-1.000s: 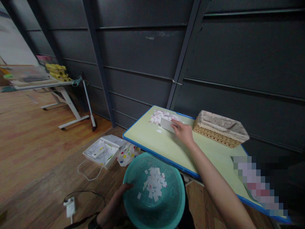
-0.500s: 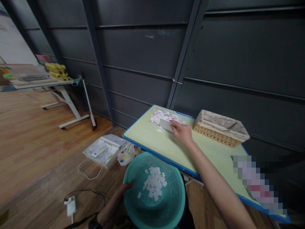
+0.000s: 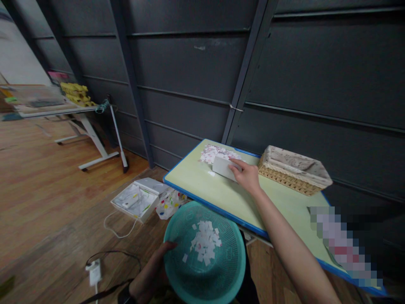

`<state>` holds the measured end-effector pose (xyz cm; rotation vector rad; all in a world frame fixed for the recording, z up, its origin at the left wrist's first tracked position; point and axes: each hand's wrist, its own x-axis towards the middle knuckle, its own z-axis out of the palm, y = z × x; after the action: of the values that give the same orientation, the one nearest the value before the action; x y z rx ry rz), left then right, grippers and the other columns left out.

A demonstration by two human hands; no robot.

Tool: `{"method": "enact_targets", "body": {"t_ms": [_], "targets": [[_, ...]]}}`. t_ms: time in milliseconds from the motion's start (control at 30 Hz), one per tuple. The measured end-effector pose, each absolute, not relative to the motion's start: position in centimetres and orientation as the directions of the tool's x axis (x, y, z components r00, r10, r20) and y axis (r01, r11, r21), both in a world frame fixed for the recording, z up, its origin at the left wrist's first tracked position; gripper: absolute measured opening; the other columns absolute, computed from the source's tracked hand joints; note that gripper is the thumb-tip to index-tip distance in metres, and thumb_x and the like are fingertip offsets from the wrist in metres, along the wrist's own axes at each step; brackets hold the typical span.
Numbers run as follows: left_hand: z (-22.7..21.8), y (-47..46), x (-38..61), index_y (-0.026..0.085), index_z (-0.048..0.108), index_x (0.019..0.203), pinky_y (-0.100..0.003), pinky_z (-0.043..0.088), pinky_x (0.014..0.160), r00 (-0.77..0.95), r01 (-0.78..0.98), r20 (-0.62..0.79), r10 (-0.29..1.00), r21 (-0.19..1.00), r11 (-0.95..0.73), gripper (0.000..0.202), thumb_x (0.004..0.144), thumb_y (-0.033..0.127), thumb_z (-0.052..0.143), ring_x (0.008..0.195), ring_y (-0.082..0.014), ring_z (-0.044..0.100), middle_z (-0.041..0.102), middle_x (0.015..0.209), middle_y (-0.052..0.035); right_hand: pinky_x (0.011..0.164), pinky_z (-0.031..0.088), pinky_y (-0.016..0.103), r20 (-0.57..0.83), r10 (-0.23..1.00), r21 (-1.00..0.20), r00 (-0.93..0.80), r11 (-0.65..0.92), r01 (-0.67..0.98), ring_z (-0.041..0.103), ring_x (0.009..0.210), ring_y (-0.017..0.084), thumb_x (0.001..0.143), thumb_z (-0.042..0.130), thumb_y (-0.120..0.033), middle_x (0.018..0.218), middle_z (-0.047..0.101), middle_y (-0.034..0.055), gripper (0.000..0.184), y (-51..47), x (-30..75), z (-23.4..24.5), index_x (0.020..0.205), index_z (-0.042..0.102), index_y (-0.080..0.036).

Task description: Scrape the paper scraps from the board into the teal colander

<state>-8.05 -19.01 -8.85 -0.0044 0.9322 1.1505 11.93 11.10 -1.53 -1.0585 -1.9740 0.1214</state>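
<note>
My right hand [image 3: 247,176] reaches across the pale green table [image 3: 221,198] and grips a white card [image 3: 223,167] held on edge beside a heap of small paper scraps [image 3: 215,153] at the table's far corner. One stray scrap [image 3: 211,173] lies just left of the card. Below the table's blue edge, my left hand [image 3: 158,264] clasps the left rim of a round teal basket [image 3: 229,264]. Several white paper scraps [image 3: 204,242] lie in the basket's bottom.
A lined wicker basket [image 3: 294,169] stands on the table right of my hand. On the wooden floor lie an open white box [image 3: 136,199], a bag of coloured bits [image 3: 169,202] and a white charger with cable [image 3: 94,272]. Another table [image 3: 60,110] stands at far left.
My right hand has tilted and lifted the white card a little and drawn it slightly back from the scrap heap. The left hand and teal basket stay put.
</note>
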Motion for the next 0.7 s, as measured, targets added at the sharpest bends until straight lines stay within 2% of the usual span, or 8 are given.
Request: {"method": "enact_targets", "body": {"t_ms": [200, 367, 533, 700], "targets": [[-9.3, -18.6, -8.2, 0.008, 0.028, 0.154, -0.047, 0.053, 0.102, 0.067, -0.774, -0.680, 0.730, 0.426, 0.468, 0.087, 0.083, 0.035, 0.071, 0.115, -0.0354, 0.069, 0.077, 0.119, -0.0165, 0.088, 0.056, 0.040, 0.636, 0.729, -0.521, -0.255, 0.648, 0.556, 0.074, 0.094, 0.028, 0.078, 0.064, -0.033, 0.105, 0.078, 0.0071, 0.029, 11.1, 12.5, -1.0, 0.099, 0.080, -0.022], [-9.7, -18.4, -8.6, 0.010, 0.027, 0.154, -0.045, 0.050, 0.105, 0.050, -0.791, -0.663, 0.747, 0.430, 0.435, 0.089, 0.082, 0.037, 0.071, 0.115, -0.0331, 0.069, 0.079, 0.116, -0.0150, 0.084, 0.057, 0.039, 0.606, 0.768, -0.603, -0.208, 0.613, 0.510, 0.074, 0.088, 0.027, 0.076, 0.067, -0.036, 0.102, 0.078, 0.0060, 0.029, 10.9, 12.6, -0.5, 0.098, 0.080, -0.022], [-8.3, -18.3, -8.8, 0.005, 0.031, 0.152, -0.040, 0.053, 0.102, 0.029, -0.749, -0.653, 0.757, 0.488, 0.449, 0.085, 0.083, 0.033, 0.071, 0.116, -0.0323, 0.068, 0.081, 0.109, -0.0131, 0.085, 0.056, 0.039, 0.582, 0.774, -0.625, -0.251, 0.623, 0.471, 0.074, 0.092, 0.027, 0.076, 0.067, -0.036, 0.102, 0.078, 0.0051, 0.026, 10.9, 12.0, -0.9, 0.096, 0.080, -0.025], [-7.4, -18.3, -8.6, 0.004, 0.039, 0.147, -0.040, 0.052, 0.103, 0.018, -0.728, -0.645, 0.764, 0.515, 0.453, 0.076, 0.085, 0.036, 0.069, 0.116, -0.0315, 0.068, 0.082, 0.106, -0.0116, 0.089, 0.055, 0.040, 0.568, 0.782, -0.652, -0.257, 0.618, 0.439, 0.072, 0.099, 0.028, 0.075, 0.069, -0.037, 0.102, 0.078, 0.0054, 0.026, 11.3, 12.0, -1.2, 0.096, 0.080, -0.025]]}}
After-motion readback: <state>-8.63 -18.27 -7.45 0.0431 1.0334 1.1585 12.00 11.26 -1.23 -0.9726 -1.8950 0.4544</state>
